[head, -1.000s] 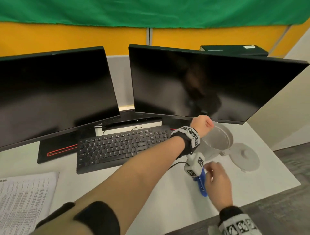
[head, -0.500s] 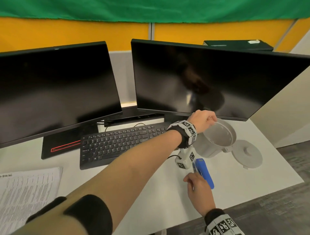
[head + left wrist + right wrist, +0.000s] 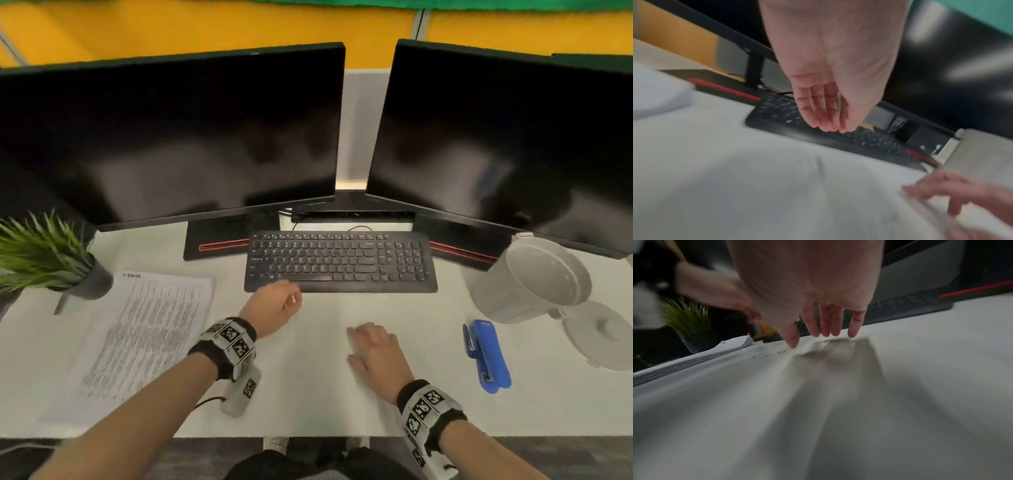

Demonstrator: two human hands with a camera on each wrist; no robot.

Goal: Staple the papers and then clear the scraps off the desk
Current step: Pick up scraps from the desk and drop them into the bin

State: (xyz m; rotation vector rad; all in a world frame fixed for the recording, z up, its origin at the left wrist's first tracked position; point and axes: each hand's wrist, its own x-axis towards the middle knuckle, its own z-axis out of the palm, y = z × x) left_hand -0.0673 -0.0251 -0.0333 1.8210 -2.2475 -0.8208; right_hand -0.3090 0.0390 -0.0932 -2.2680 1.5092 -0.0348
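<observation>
The stack of printed papers point(image 3: 147, 335) lies flat at the desk's left. A blue stapler point(image 3: 488, 356) lies on the right, with no hand on it. Behind it stands an open white bin point(image 3: 534, 277), its lid point(image 3: 603, 335) beside it. My left hand point(image 3: 277, 303) hovers in front of the keyboard, its fingers point(image 3: 824, 116) loosely extended and empty. My right hand point(image 3: 366, 342) is low over the desk's middle, fingers point(image 3: 826, 327) straight and spread. A small pale, blurred scrap point(image 3: 818, 346) seems to lie just beyond the fingertips.
A black keyboard point(image 3: 339, 262) sits in front of two dark monitors point(image 3: 171, 137) point(image 3: 507, 144). A potted green plant point(image 3: 44, 253) stands at the far left behind the papers. The desk's front edge point(image 3: 308, 435) runs close below my wrists.
My left hand has drawn back from the bin's rim to the front of the keyboard. My right hand has left the stapler and moved left to the desk's middle. The view swung left.
</observation>
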